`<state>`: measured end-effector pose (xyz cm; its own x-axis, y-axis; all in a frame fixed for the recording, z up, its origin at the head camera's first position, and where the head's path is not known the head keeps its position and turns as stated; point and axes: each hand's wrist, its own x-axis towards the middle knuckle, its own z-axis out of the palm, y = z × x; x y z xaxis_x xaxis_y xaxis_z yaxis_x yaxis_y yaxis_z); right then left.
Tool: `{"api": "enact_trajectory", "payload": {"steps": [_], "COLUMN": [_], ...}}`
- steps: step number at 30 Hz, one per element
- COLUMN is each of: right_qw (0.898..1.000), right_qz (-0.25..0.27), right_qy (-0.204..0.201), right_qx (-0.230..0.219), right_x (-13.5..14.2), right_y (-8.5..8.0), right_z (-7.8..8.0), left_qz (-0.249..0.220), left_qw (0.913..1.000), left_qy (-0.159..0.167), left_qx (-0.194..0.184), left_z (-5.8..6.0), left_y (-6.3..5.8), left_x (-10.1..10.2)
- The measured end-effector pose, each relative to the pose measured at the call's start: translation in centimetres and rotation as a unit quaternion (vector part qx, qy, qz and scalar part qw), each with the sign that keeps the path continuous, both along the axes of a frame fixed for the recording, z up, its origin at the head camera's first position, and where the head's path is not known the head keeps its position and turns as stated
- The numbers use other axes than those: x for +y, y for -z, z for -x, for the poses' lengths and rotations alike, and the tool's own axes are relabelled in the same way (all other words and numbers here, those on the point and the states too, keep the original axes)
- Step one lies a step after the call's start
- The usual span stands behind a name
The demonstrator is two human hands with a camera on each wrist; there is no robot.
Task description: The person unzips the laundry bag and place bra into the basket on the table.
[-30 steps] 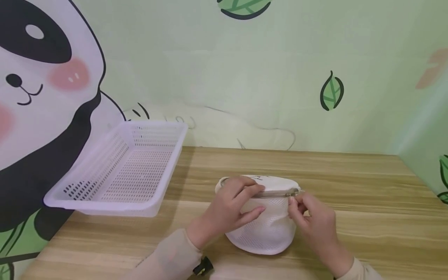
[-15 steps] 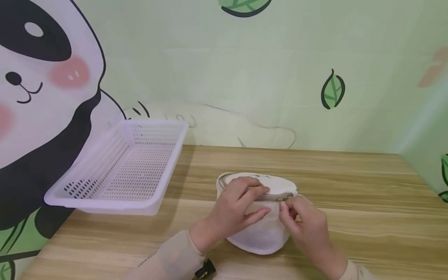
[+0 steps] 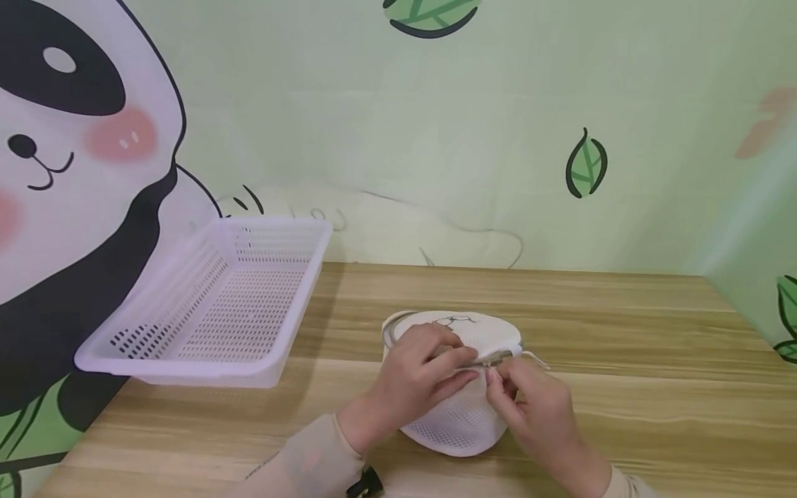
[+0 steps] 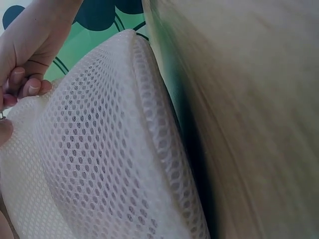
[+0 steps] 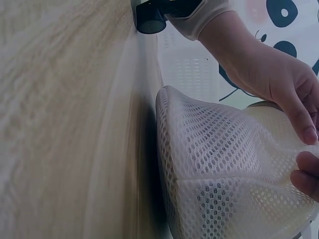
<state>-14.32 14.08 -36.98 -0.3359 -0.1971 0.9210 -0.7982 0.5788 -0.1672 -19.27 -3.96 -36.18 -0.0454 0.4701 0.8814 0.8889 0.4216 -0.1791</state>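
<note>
A white mesh laundry bag (image 3: 453, 430), rounded and with a line drawing on its pale top, stands on the wooden table. Its grey zipper (image 3: 500, 357) runs round the upper edge. My left hand (image 3: 414, 377) pinches the bag at this edge, fingers over the top and thumb low on the mesh front. Just right of it, my right hand (image 3: 542, 404) pinches the zipper pull (image 3: 488, 366) between thumb and index finger. The left wrist view has the right hand (image 4: 32, 55) at the bag's upper edge. From the right wrist, the left thumb (image 5: 301, 122) shows close over the mesh.
A white perforated plastic basket (image 3: 264, 311) sits at the left of the table (image 3: 654, 360). Behind it rises a green wall (image 3: 398, 138) with a panda and leaves printed on it. A short white cord (image 3: 537, 360) sticks out at the bag's right side.
My right hand has moved left along the zipper with the pull, closer to the left hand. The left hand stays at the bag's top edge, thumb and fingers nearer together.
</note>
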Motion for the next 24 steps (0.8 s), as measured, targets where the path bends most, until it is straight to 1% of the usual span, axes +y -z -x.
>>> {"api": "enact_trajectory", "payload": {"steps": [6, 10, 14, 18, 24], "right_qw": [1.0, 1.0, 1.0, 1.0, 0.999], "right_qz": [-0.002, 0.001, 0.005, 0.004, 0.011], "right_qy": [-0.002, -0.003, 0.003, 0.023, 0.035], "right_qx": [0.014, 0.012, 0.01, 0.013, 0.008], "right_x": [-0.15, -0.26, -0.22, -0.14, -0.01], "right_y": [0.03, -0.04, -0.01, 0.04, 0.06], "right_z": [0.02, -0.1, -0.08, -0.02, 0.03], "left_qz": [0.006, 0.009, 0.012, 0.011, 0.012], "left_qw": [0.9993, 0.9987, 0.9985, 0.9984, 0.9984], "left_qy": [0.028, 0.038, 0.043, 0.049, 0.05], "left_qx": [0.023, 0.033, 0.032, 0.027, 0.024], "left_z": [0.23, 0.37, 0.43, 0.42, 0.38], "left_y": [0.19, 0.31, 0.29, 0.29, 0.27], "left_x": [-0.23, -0.28, -0.29, -0.31, -0.36]}}
